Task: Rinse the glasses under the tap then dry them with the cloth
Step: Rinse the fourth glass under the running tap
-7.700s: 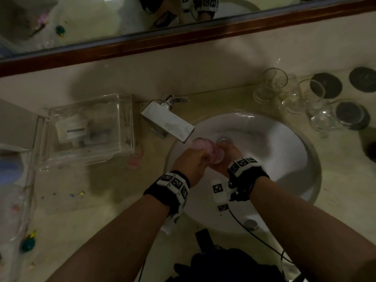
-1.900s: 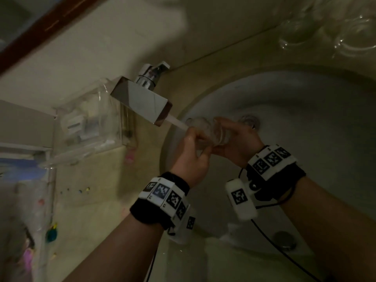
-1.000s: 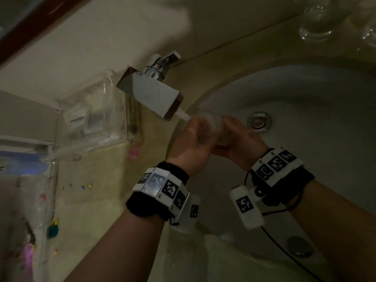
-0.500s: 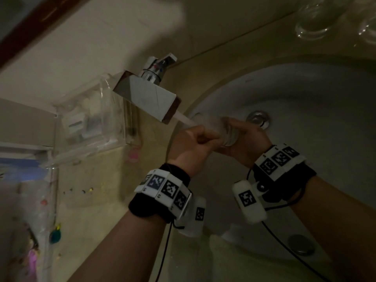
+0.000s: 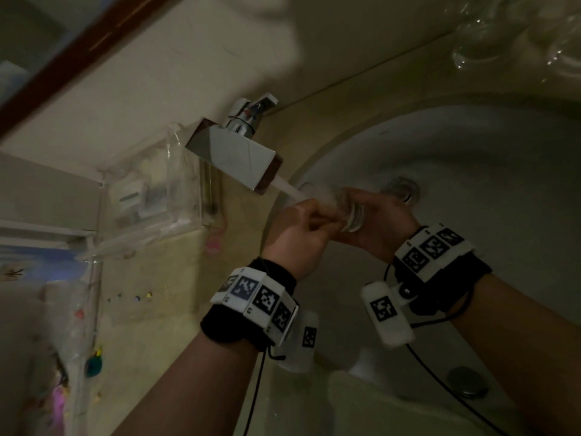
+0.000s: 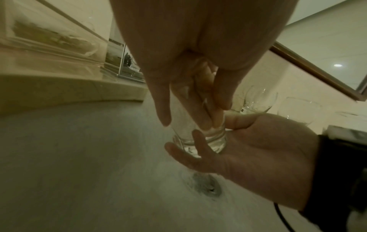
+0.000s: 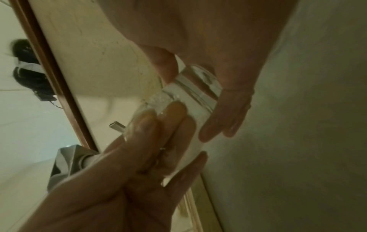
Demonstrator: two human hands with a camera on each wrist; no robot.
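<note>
1. The glass [image 5: 338, 204] lies nearly on its side over the basin [image 5: 471, 171], its long axis running from the tap [image 5: 234, 157] toward the drain [image 5: 404, 190]. Its open mouth faces the spout and its thick base faces the right palm.
2. A white stream of water [image 5: 290, 191] leaves the spout and meets the glass at its mouth end.
3. The right hand [image 5: 382, 228] grasps the base end: in the left wrist view its thumb lies on one side of the base and its fingers [image 6: 178, 150] curl under the other.
4. The left hand [image 5: 301, 234] holds the mouth end. In the left wrist view some of its fingers [image 6: 206, 106] reach down inside the glass while the thumb lies along the outer wall.
5. The glass is a clear, smooth, straight-sided tumbler with a heavy, thick bottom; droplets and foam blur its wall in the right wrist view.
6. The tap is a flat, box-shaped spout of polished metal with a lever on top.
7. The basin is round, white and glossy, set in a pale stone desk [image 5: 151, 294].
8. More clear glasses [image 5: 478, 45] stand on the desk beyond the basin, blurred.
9. A transparent plastic box [image 5: 151, 196] sits left of the tap.
</note>
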